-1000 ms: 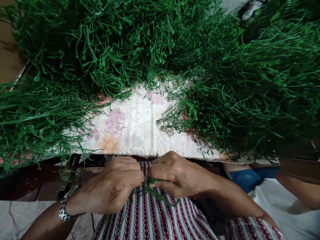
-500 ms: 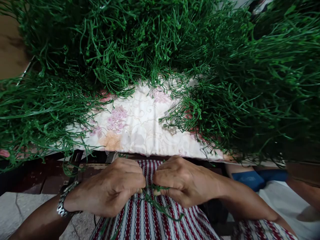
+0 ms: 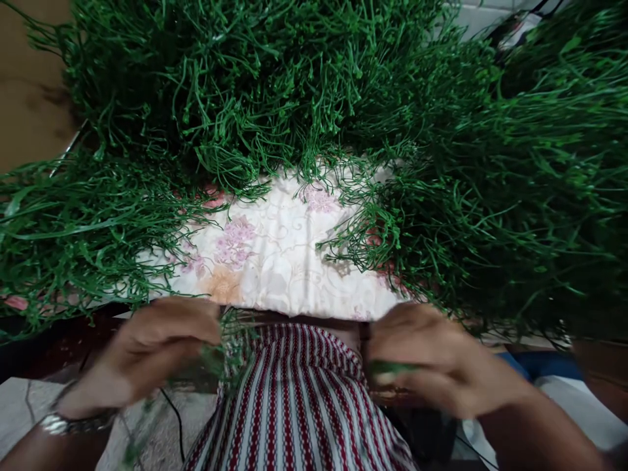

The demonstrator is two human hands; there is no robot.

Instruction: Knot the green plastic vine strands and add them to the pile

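My left hand [image 3: 164,347], smeared by motion and wearing a metal-band watch [image 3: 76,422], is closed on thin green sprigs [image 3: 234,350] that trail from its fingers over the lap. Across a gap, my right hand [image 3: 436,360] is closed in a pinch, with a short green stem piece [image 3: 390,368] showing at the thumb. Both hands are just below the front edge of the floral cloth [image 3: 289,281]. A striped red and white garment [image 3: 294,399] covers the lap between them.
Heaps of branching green stems lie on the cloth: a tall one [image 3: 255,85] at the back, one [image 3: 73,235] at left, and one [image 3: 490,216] at right. A dark cable [image 3: 171,418] hangs by the left knee. At far right, part of another person [image 3: 598,373] shows.
My two hands were together over the lap with green strands between them. They have moved apart, left hand leftward and right hand rightward, each with green in its fingers.
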